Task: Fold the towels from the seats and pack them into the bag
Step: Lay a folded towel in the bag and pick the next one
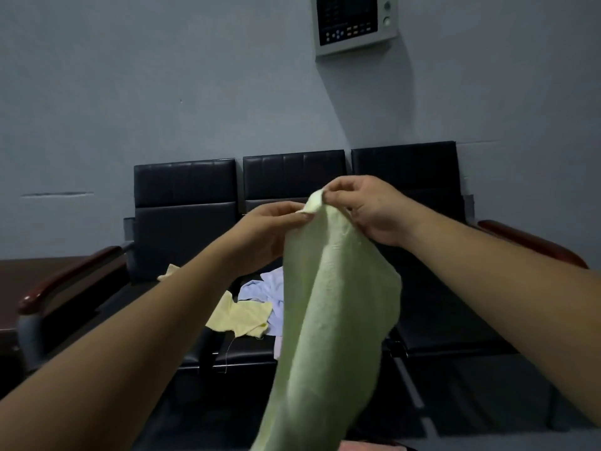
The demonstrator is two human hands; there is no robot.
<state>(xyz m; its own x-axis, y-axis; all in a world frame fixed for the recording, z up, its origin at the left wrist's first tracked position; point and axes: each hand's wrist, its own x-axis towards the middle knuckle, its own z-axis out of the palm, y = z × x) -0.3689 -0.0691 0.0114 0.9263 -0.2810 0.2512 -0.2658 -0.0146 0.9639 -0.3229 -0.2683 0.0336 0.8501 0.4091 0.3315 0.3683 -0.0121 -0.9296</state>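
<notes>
Head view: folding step in hand, pale green towel raised for squaring up.
Hung in the air in front of the seats, long axis near vertical, lower end toward the camera; pinched at the top edge by left grip and right grip, close together. Judged next: spread both grips apart along that edge, locate corners, fold in half. Saw no bag.

A pale green towel is held up in front of the black seats. Its top edge is pinched by the left hand and right hand, set close together, and the rest hangs down. A crumpled yellow towel and a pale blue-white towel are seen lying on the seats, touching each other.
</notes>
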